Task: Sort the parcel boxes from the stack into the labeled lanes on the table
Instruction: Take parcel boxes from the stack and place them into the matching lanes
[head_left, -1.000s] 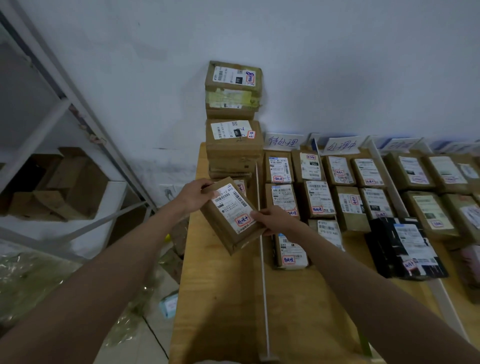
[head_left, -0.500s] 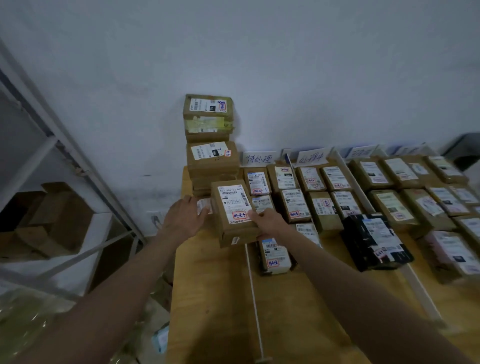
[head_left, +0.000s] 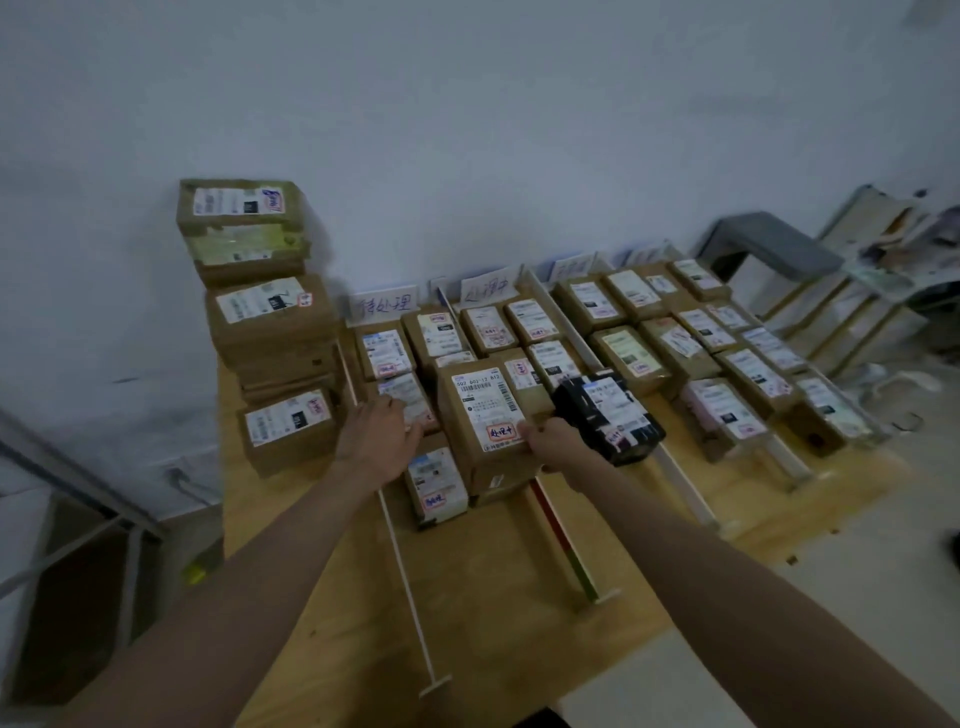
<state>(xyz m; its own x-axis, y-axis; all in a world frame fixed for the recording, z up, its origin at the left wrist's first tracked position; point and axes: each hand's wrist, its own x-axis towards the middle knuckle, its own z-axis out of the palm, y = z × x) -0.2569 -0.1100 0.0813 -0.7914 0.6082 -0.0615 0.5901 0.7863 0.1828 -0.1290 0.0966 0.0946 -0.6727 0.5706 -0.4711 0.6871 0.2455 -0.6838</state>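
A brown parcel box (head_left: 485, 415) with a white shipping label and a red-marked sticker is above the boxes near the front of the first two lanes. My right hand (head_left: 553, 441) grips its near right corner. My left hand (head_left: 379, 439) is off the box, fingers relaxed, over a labelled parcel (head_left: 408, 397) in the first lane. The stack of brown boxes (head_left: 270, 322) stands at the table's back left. Handwritten lane signs (head_left: 384, 306) lean on the wall behind the lanes.
White divider rails (head_left: 402, 561) split the wooden table (head_left: 322, 597) into lanes filled with several labelled parcels. A black wrapped parcel (head_left: 608, 415) lies right of the held box. A metal rack (head_left: 78, 525) is on the left, shelving and clutter on the far right.
The box has travelled right from in front of the stack to over the lanes. My left hand let go of it. The camera turned right.
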